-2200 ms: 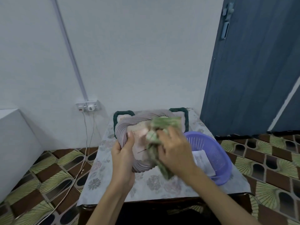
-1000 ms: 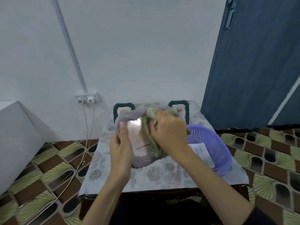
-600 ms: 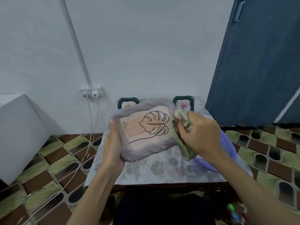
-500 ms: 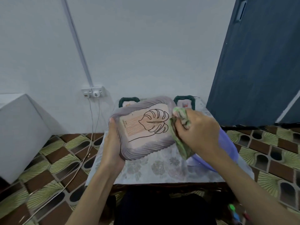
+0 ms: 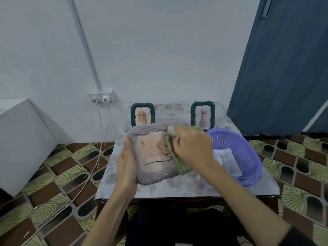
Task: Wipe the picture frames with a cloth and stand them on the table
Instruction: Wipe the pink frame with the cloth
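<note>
A large picture frame (image 5: 150, 172) with a ribbed lilac border and a leaf drawing is held tilted over the small table (image 5: 186, 188). My left hand (image 5: 126, 165) grips its left edge. My right hand (image 5: 192, 148) clutches a green patterned cloth (image 5: 178, 163) and presses it against the frame's right half, hiding part of the drawing. Two small dark green frames stand upright at the back of the table, one (image 5: 142, 114) on the left and one (image 5: 202, 113) on the right.
A purple plastic basket (image 5: 241, 153) with a white paper in it sits on the table's right side. A wall socket (image 5: 103, 98) with dangling cables is at the left. A blue door (image 5: 284, 68) is to the right, a white box (image 5: 23, 139) to the left.
My right hand has swept the cloth from the frame's right edge inward over the drawing. The frame has dropped slightly lower over the table, and the basket shows more.
</note>
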